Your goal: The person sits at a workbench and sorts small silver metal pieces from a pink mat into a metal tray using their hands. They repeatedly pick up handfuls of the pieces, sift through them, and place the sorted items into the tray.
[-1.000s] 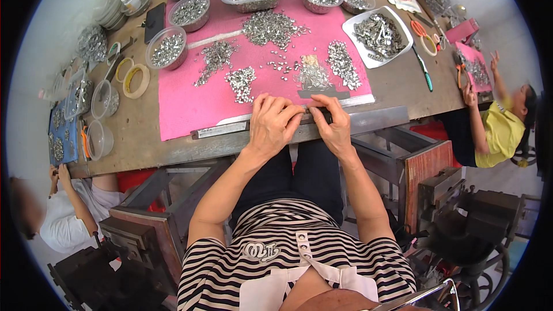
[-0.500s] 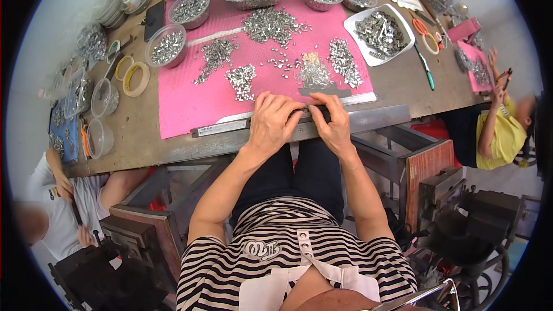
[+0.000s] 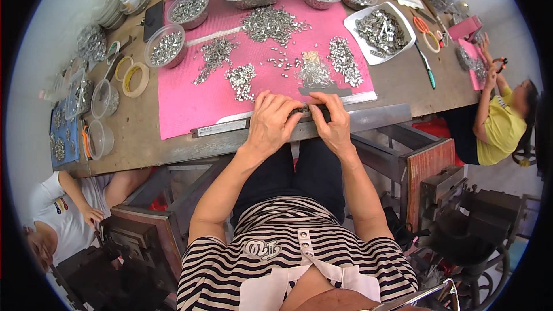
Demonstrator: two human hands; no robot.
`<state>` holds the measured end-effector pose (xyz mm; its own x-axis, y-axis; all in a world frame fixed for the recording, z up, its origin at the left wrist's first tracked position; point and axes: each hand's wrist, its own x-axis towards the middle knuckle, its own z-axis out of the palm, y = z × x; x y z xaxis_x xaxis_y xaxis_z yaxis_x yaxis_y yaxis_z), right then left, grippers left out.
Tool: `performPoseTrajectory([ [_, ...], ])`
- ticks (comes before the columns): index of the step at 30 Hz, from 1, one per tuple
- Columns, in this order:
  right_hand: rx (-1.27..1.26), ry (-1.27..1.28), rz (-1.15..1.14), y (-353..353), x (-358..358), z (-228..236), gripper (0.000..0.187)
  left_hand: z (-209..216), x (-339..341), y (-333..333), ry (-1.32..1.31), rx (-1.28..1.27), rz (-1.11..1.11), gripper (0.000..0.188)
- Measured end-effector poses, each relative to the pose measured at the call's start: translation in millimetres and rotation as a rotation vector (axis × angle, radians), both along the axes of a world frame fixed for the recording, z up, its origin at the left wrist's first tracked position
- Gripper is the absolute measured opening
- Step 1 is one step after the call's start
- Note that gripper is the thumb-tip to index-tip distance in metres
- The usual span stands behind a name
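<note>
At the front edge of the bench, my left hand (image 3: 271, 118) and my right hand (image 3: 332, 121) are side by side, thumbs and fingers pinched inward. Between the fingertips is a small dark piece, mostly hidden, whose kind I cannot make out. Just beyond my fingers, a thin dark strip (image 3: 340, 91) lies below a patch of slim silvery pins (image 3: 315, 74). Small shiny metal parts (image 3: 241, 79) form a pile ahead of my left hand, and another metal pile (image 3: 344, 64) sits beyond my right. All rest on a pink mat (image 3: 184, 101).
Around the mat stand a clear tub of metal parts (image 3: 166, 49), a large clear box (image 3: 253, 1) and a white dish (image 3: 397, 52). Tape rolls (image 3: 138, 80) lie left, a green-handled tool (image 3: 430, 75) right. A metal bar (image 3: 380, 118) runs along the edge. Two co-workers sit at either side.
My hands keep almost the same place and pinch. The co-worker at left has shifted, with a hand now by the dark machine. The co-worker at right has moved both hands slightly.
</note>
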<state>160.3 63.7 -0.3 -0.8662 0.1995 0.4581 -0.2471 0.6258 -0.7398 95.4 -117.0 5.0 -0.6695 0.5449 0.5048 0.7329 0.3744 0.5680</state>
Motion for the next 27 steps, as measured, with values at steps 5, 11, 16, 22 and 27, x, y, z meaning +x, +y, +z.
performPoseTrajectory([
  [5,0.009,0.007,-0.001,-0.3,0.1,0.4,0.031,-1.3,2.5,3.9,0.065,-0.015,0.043,0.016],
  [11,0.011,0.018,-0.001,-0.1,0.0,0.1,0.031,-3.0,3.8,6.1,0.113,0.006,0.071,0.013],
  [16,0.012,0.019,-0.002,0.3,0.3,-1.1,0.030,-6.4,5.0,7.0,0.140,0.000,0.090,0.014],
  [22,-0.003,0.006,-0.001,0.4,1.3,0.4,0.030,-3.5,3.5,7.6,0.028,-0.016,0.061,0.016],
  [27,-0.036,-0.021,0.000,0.3,1.7,-1.1,0.030,5.7,9.4,11.1,-0.007,-0.112,0.125,0.021],
])
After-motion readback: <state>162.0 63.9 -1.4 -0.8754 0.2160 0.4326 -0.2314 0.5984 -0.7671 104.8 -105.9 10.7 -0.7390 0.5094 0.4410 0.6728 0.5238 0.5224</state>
